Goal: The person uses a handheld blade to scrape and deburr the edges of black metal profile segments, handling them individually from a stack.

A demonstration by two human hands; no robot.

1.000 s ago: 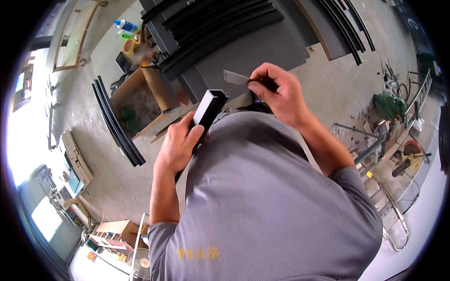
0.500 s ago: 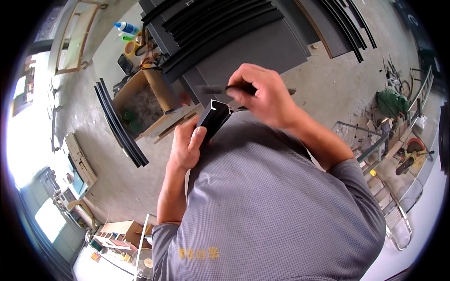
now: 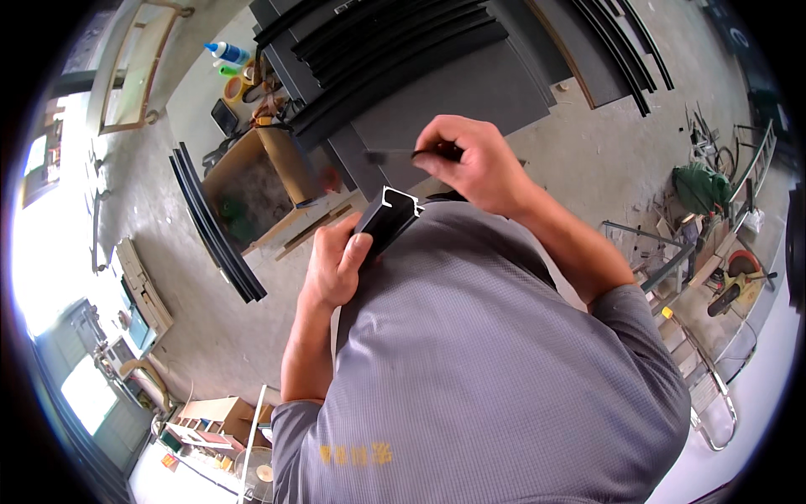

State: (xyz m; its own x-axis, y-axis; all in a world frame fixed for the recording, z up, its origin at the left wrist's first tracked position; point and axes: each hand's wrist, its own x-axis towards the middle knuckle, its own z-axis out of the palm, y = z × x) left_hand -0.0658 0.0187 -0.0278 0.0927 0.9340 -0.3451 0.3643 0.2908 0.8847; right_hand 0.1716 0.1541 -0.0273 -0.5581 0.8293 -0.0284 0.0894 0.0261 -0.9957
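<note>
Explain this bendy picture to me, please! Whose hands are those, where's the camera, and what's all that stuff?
There's no robot here, just a person using two bare hands. The camera sits on the person's head and looks down, so you see their grey shirt close up. Its very wide lens makes straight things look curved.

The left hand holds a hollow black bar with a pale, shiny edge at its open end. The right hand pinches a thin, flat piece, too blurry to tell exactly what it is.

Beyond the hands, long black strips lie on dark flat panels. To the left are an open cardboard box and a blue-and-white bottle.
</note>
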